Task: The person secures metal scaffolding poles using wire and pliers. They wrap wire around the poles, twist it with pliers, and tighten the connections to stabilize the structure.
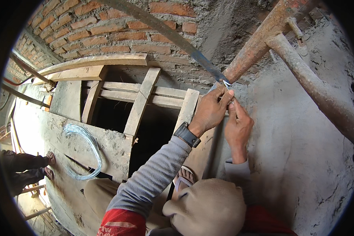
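Pinching pale-blue binding wire (226, 83) in left hand (210, 110) and right hand (238, 128) at two o'clock, probably already passed round blue-ended bar (167, 36) at rusty scaffold pipe (259, 43), but seemingly not yet secured, with wire coil (95, 147) at eight o'clock.

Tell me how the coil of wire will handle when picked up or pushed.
The coil of wire is likely springy and floppy, being loops of thin strand spread loosely. Its shine suggests the loops may slide over one another. Pushed, it would probably skid rather than roll, since it lies flat on the concrete.
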A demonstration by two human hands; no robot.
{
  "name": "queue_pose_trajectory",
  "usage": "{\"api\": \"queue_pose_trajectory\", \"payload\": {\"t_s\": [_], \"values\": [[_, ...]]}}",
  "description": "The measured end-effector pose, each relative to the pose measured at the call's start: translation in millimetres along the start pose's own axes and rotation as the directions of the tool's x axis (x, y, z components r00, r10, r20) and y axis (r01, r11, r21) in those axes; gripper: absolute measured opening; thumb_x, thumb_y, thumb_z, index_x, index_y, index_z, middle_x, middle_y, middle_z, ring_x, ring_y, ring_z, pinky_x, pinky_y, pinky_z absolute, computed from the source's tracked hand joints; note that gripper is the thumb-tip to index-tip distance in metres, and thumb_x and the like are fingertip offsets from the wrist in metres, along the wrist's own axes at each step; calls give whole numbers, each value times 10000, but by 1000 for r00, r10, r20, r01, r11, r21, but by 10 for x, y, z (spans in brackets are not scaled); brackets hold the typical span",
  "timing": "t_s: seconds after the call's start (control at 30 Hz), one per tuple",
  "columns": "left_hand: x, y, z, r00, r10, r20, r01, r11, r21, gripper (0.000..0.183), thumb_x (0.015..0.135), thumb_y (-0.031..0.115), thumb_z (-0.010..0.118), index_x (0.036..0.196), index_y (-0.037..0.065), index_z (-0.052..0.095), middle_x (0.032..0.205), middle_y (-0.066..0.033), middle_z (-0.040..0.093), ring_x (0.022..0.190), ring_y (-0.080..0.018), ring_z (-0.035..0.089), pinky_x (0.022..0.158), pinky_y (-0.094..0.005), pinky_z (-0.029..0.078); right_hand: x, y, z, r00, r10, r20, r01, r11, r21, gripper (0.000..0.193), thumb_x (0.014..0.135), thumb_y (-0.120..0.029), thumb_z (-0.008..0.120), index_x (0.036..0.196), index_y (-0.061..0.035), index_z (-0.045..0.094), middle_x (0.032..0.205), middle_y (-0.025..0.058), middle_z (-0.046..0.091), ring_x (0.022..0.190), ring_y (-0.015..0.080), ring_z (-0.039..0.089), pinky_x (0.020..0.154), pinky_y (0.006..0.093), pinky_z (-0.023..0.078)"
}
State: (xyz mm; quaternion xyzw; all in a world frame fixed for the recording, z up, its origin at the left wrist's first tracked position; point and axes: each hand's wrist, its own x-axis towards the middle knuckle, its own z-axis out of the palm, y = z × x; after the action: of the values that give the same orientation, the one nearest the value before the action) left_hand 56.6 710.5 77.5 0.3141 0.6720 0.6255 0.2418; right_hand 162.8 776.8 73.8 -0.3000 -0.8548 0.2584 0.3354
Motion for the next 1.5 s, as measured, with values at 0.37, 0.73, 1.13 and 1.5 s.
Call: {"api": "queue_pose_trajectory", "payload": {"t_s": [0.37,0.73,1.13,1.5], "values": [[134,-169,-78,827,-326,458,561,526,-639,287,978,355,710,915,76,684,878,12,646,787,-72,606,654,-234,542,39,-198,-190,987,110,117,-129,975,180,360,932,-186,735,1220,28,709,987,133,686,827,209,652,789,368,531],[289,28,-203,871,-391,296,486,770,-413,178,957,200,746,993,26,758,822,-15,701,648,-58,596,520,-203,425,412,-112,-336,882,413,226,-471,782,408,344,975,-308,696,1103,10,728,838,24,631,757,97,588,536,252,473],[289,139,-439,807,-412,424,568,738,-365,228,995,288,697,947,68,730,743,16,637,605,-61,490,534,-213,375,530,197,-84,818,295,493,-574,466,673,180,989,-184,685,939,-11,684,754,-2,576,628,94,507,574,242,420],[-5,518,-51,992,-39,-123,58,986,155,284,881,170,713,806,-103,717,669,-221,686,615,-277,693,607,-379,564,91,566,604,836,-98,540,-536,-353,767,181,1007,-292,650,1075,-124,665,1007,-5,671,929,106,613,792,310,533]]}}
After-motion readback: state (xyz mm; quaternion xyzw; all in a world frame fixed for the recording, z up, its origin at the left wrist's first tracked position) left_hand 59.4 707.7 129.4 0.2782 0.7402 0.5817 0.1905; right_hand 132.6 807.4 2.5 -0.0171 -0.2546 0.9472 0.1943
